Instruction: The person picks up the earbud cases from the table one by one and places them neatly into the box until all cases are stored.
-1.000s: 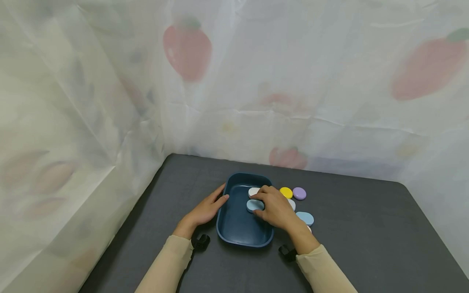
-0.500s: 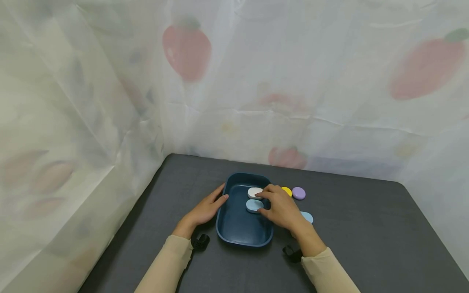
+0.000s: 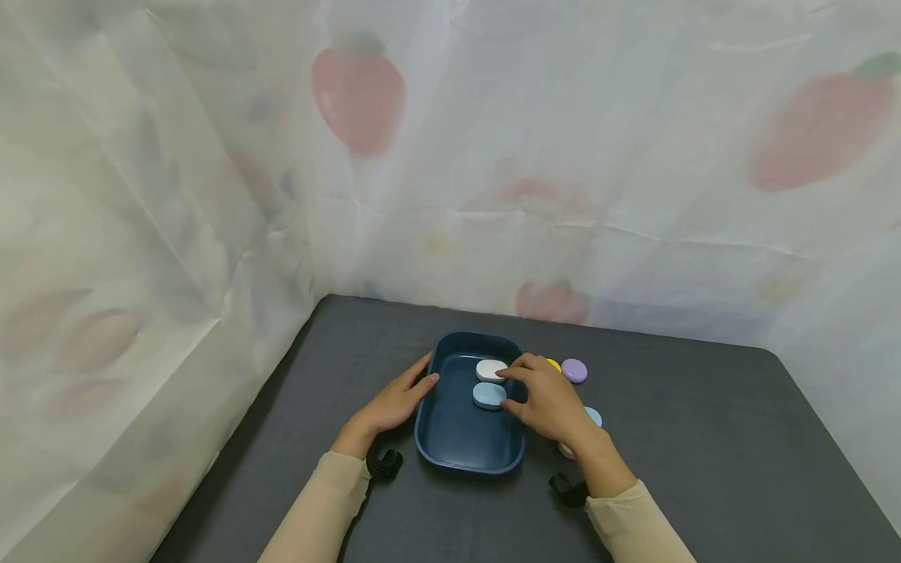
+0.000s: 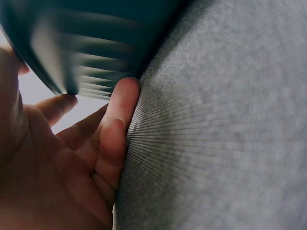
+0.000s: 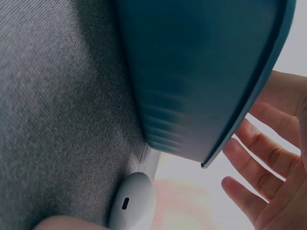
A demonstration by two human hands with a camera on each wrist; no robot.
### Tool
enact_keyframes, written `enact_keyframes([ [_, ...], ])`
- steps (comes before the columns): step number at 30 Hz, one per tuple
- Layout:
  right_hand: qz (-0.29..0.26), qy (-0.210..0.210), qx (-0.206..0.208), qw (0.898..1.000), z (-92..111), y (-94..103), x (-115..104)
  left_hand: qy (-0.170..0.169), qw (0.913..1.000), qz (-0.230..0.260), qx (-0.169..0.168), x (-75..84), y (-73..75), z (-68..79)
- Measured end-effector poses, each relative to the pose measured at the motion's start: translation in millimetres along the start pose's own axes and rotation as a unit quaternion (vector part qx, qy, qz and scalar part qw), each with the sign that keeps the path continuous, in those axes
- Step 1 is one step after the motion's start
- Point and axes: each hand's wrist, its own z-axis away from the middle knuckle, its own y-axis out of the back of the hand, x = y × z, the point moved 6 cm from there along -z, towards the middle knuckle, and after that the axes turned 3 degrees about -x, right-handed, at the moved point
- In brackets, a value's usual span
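Observation:
A dark blue rectangular tray point(image 3: 464, 446) sits on the table. Inside lie a white oval case point(image 3: 489, 369) and, nearer me, a light blue oval case point(image 3: 488, 395); they resemble earbud charging cases. My left hand point(image 3: 390, 407) holds the tray's left wall, thumb over the rim and fingers along the outside. In the left wrist view, fingertips point(image 4: 125, 93) touch that wall low down. My right hand point(image 3: 545, 399) hovers over the tray's right rim with fingers spread and slightly bent. Its fingertips are beside the two cases, and nothing shows between them.
Right of the tray lie a purple piece point(image 3: 574, 371), a partly hidden yellow piece point(image 3: 554, 364), a light blue case point(image 3: 594, 416) and a pale case point(image 3: 567, 451). A white case point(image 5: 136, 201) with a small slot shows in the right wrist view. A strawberry-print curtain point(image 3: 436, 156) hangs behind.
My right hand has drawn back to the right, uncovering more of the white and light blue cases in the tray. The left hand and tray have stayed put.

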Motion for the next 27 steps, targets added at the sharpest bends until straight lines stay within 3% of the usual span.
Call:
enact_keyframes([
  [8, -0.007, 0.012, 0.017, 1.0, 5.7, 6.8, 0.7, -0.007, 1.0, 0.004, -0.001, 0.9, -0.2, 0.1],
  [27, -0.018, -0.005, 0.014, 1.0, 15.6, 18.6, 8.5, -0.015, 0.9999, -0.006, 0.001, 0.4, 0.3, -1.4],
])
